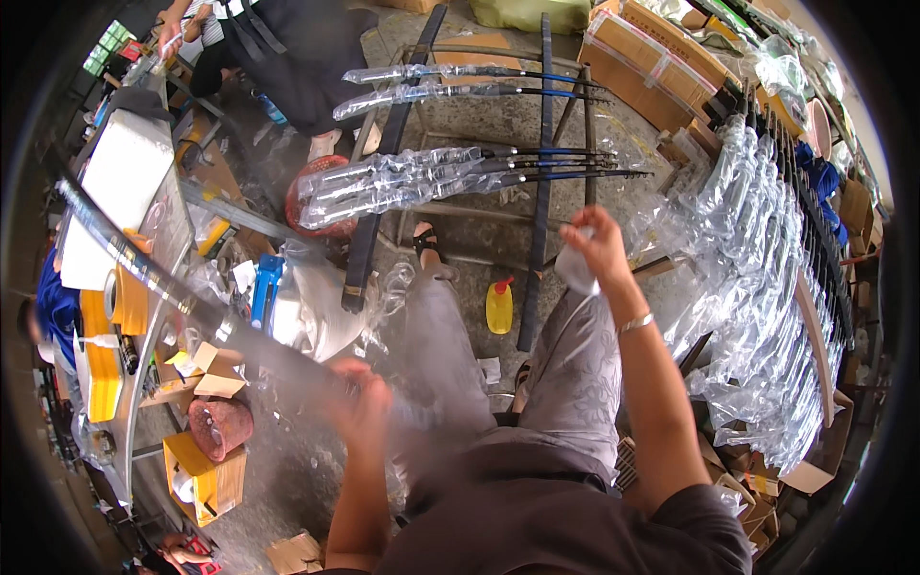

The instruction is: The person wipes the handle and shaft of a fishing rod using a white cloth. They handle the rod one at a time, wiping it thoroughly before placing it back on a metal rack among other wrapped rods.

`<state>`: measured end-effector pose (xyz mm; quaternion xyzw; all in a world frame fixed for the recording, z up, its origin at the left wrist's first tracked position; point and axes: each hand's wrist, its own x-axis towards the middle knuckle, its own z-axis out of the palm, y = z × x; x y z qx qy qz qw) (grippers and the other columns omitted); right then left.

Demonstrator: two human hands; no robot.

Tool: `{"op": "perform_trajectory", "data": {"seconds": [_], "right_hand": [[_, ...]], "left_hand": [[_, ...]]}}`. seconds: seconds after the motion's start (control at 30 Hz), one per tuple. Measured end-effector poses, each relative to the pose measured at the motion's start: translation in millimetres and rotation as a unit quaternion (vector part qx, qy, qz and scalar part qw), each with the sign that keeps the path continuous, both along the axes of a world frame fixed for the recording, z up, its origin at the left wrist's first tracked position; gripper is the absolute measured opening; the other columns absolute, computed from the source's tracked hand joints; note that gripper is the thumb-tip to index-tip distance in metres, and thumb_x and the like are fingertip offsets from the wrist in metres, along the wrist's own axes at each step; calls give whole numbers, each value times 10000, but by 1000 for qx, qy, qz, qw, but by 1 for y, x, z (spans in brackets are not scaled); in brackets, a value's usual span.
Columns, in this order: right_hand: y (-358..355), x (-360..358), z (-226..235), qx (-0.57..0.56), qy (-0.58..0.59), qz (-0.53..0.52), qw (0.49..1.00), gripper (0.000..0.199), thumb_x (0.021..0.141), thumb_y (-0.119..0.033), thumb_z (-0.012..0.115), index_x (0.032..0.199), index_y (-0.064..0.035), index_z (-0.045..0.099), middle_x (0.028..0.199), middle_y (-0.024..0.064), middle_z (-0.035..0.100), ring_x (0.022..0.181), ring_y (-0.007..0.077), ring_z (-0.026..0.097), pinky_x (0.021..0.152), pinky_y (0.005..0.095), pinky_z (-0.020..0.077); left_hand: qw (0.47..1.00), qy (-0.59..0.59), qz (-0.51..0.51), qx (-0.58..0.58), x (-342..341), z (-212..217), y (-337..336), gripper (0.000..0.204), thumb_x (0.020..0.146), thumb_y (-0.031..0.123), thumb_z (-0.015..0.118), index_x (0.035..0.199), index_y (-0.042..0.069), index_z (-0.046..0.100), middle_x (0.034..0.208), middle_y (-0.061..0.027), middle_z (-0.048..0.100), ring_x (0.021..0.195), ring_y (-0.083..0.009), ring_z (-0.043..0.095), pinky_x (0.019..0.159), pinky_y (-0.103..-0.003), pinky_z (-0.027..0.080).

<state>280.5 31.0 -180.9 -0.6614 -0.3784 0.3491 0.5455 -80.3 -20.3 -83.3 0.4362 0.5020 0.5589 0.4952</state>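
Observation:
My left hand (362,404) is closed around the thick end of a dark fishing rod (182,292), both smeared by motion. The rod slants up and away to the far left. Above my right thigh, my right hand (600,245) pinches a whitish cloth or wad (575,272); its exact kind is unclear. Ahead of me, several fishing rods (407,187) with clear plastic sleeves over their thick ends lie across a rack with two dark padded bars (543,125).
Many plastic-sleeved rods (738,287) lean at the right. A yellow bottle (499,307) with a red cap stands between my feet. Boxes (661,62) fill the far right. A cluttered bench (158,316) runs along the left; another person (287,57) is beyond the rack.

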Motion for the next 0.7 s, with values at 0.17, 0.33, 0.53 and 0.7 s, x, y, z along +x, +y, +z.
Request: {"op": "perform_trajectory", "data": {"seconds": [0.17,0.33,0.53,0.7], "right_hand": [[111,38,24,-149,-419,47,894,215,714,-232,715,857,-85,651,810,138,641,849,318,621,719,391,492],[180,51,1,-132,-575,157,792,234,670,-156,732,882,-104,648,941,112,640,905,301,611,753,398,496],[212,35,-2,-223,-583,269,734,297,670,-134,740,956,-129,658,917,101,652,930,290,608,762,391,494],[206,53,-16,-173,-519,254,797,243,744,-181,696,980,-129,671,954,119,655,931,308,603,789,405,480]], "left_hand": [[999,-21,27,-37,-22,-15,3,212,755,-55,536,933,40,471,692,-11,453,520,-75,430,461,-222,374],[995,-33,72,-69,-33,-22,10,265,714,-81,555,931,48,473,752,-20,479,529,-86,468,483,-217,411],[992,-42,101,-67,-23,-14,27,239,687,-36,437,908,50,405,526,-2,340,355,-80,292,321,-222,272],[990,-32,98,-92,-16,-4,42,256,658,-42,417,898,47,407,516,-4,338,350,-85,289,316,-226,267]]}}
